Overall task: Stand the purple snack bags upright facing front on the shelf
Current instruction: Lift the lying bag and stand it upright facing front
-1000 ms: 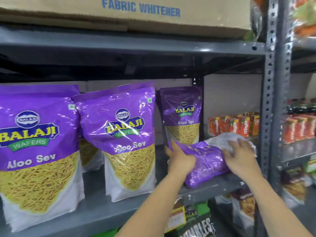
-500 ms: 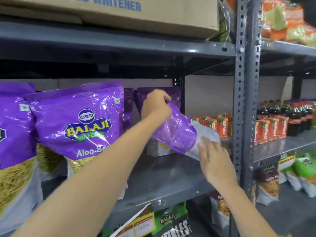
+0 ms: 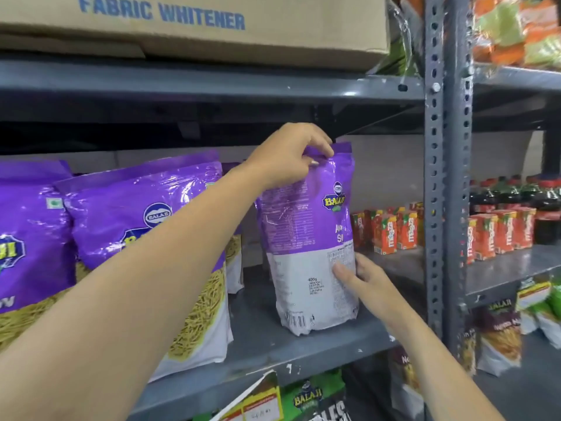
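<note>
purple snack bag [image 3: 306,238] upright, left hand [image 3: 288,156] pinching top, right hand [image 3: 368,284] seemingly steadying base.

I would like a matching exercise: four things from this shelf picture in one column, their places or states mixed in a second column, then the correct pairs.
Things
1. left hand
2. right hand
3. cardboard box
4. juice cartons

Places
A. on the top shelf
B. pinching the held bag's top edge
C. right of the held bag, further back
D. against the bag's lower white part

Pairs: 1-B, 2-D, 3-A, 4-C
</note>
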Demonstrator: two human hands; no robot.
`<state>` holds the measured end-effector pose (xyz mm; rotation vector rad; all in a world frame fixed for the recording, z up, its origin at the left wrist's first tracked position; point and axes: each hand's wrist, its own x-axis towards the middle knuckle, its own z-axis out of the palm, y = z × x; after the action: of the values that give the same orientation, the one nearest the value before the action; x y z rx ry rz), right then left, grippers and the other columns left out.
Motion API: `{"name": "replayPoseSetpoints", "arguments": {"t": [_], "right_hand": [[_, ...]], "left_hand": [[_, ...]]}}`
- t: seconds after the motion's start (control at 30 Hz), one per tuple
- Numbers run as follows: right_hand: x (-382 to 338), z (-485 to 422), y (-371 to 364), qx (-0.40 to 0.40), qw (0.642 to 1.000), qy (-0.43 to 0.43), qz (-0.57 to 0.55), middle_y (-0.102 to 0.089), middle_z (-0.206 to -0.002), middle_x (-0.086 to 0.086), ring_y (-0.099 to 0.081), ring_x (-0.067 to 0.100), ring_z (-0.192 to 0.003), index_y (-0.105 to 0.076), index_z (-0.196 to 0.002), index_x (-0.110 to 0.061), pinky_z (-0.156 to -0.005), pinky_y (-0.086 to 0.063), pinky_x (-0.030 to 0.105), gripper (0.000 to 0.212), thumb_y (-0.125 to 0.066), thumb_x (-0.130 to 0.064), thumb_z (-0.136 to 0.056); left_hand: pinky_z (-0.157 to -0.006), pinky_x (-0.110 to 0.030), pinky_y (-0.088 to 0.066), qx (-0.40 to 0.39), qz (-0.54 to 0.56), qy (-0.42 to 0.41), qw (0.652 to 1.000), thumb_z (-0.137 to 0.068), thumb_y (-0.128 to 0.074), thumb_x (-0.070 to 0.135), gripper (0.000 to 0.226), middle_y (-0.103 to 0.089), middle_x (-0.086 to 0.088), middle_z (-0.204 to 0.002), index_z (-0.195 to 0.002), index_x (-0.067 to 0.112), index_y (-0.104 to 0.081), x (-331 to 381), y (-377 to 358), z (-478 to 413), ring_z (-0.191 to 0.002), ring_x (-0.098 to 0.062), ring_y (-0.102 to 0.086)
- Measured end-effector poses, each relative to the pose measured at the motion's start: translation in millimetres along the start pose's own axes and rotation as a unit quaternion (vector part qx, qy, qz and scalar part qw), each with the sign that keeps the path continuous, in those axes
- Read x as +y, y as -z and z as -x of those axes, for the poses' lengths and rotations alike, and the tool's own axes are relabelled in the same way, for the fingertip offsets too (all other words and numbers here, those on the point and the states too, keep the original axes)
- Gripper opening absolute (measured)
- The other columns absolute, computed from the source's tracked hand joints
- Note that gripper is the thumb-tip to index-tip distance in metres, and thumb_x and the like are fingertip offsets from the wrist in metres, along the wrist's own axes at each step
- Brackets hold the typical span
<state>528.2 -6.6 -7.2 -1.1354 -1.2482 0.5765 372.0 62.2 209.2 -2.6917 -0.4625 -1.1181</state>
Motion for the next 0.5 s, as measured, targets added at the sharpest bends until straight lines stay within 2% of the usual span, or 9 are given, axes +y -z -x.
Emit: {"name": "replayPoseSetpoints", "arguments": {"t": [0.07,0.17,0.23,0.27,0.33,0.37,0.43,0.5], "right_hand": [[7,0,-2,0.014,1.000,0.022,-0.012,-0.075,-0.112,-0.006,-0.072,0.012,-0.101,-0.067,-0.111,-0.027,-0.074,-0.057,0.020,0.040,-0.069,-0.046,-0.076],[11,1,-5,0.031,0.998,0.026,-0.046,-0.076,-0.109,-0.008,-0.072,0.010,-0.097,-0.069,-0.105,-0.031,-0.069,-0.057,0.019,0.037,-0.071,-0.050,-0.073],[16,0,-6,0.024,0.998,0.027,-0.050,-0.074,-0.114,-0.007,-0.071,0.007,-0.101,-0.068,-0.107,-0.035,-0.073,-0.056,0.020,0.042,-0.068,-0.060,-0.072],[19,0,-6,0.015,0.998,0.026,-0.051,-0.072,-0.120,-0.009,-0.068,0.005,-0.107,-0.066,-0.112,-0.038,-0.081,-0.055,0.023,0.047,-0.062,-0.066,-0.074],[25,-5,-6,0.013,0.995,-0.009,-0.095,-0.064,-0.132,-0.011,-0.058,0.005,-0.123,-0.060,-0.126,-0.038,-0.102,-0.044,0.033,0.063,-0.047,-0.076,-0.077],[26,-8,-4,0.023,0.991,-0.032,-0.126,-0.064,-0.133,-0.008,-0.057,0.008,-0.124,-0.060,-0.127,-0.034,-0.105,-0.041,0.036,0.070,-0.040,-0.079,-0.077],[27,-12,-1,0.037,0.983,-0.060,-0.170,-0.071,-0.123,0.002,-0.064,0.017,-0.117,-0.068,-0.119,-0.025,-0.098,-0.046,0.039,0.071,-0.031,-0.075,-0.083],[24,-13,-1,0.050,0.975,-0.086,-0.200,-0.074,-0.116,0.007,-0.069,0.022,-0.110,-0.073,-0.109,-0.021,-0.091,-0.049,0.040,0.058,-0.031,-0.059,-0.094]], "left_hand": [[-0.101,-0.039,-0.044,0.024,-0.076,0.001,0.997,-0.087,-0.063,0.009,0.025,-0.064,0.003,-0.129,-0.106,0.020,-0.075,3,-3,5,-0.121,-0.018,-0.058],[-0.108,-0.042,-0.032,0.114,-0.156,0.033,0.981,-0.085,-0.056,0.005,0.031,-0.056,-0.001,-0.141,-0.109,0.018,-0.072,20,-22,34,-0.132,-0.023,-0.049],[-0.107,-0.047,-0.034,0.191,-0.109,0.053,0.974,-0.078,-0.057,-0.002,0.041,-0.053,-0.009,-0.143,-0.114,0.014,-0.069,38,-50,70,-0.133,-0.031,-0.047],[-0.104,-0.048,-0.039,0.215,-0.061,0.075,0.972,-0.075,-0.057,-0.002,0.047,-0.053,-0.011,-0.141,-0.118,0.015,-0.066,48,-67,92,-0.129,-0.033,-0.049],[-0.099,-0.048,-0.044,0.223,0.030,0.139,0.964,-0.074,-0.059,0.006,0.053,-0.051,-0.006,-0.137,-0.125,0.020,-0.058,65,-100,130,-0.124,-0.028,-0.050],[-0.098,-0.048,-0.044,0.217,0.060,0.168,0.960,-0.074,-0.060,0.012,0.053,-0.049,-0.003,-0.134,-0.125,0.022,-0.056,72,-113,143,-0.123,-0.026,-0.049],[-0.100,-0.046,-0.042,0.200,0.079,0.203,0.955,-0.075,-0.061,0.020,0.050,-0.046,0.000,-0.134,-0.124,0.025,-0.055,78,-132,155,-0.124,-0.023,-0.046],[-0.103,-0.043,-0.039,0.205,0.092,0.219,0.950,-0.077,-0.060,0.025,0.046,-0.044,0.001,-0.135,-0.123,0.027,-0.055,80,-139,154,-0.127,-0.021,-0.042]]}}
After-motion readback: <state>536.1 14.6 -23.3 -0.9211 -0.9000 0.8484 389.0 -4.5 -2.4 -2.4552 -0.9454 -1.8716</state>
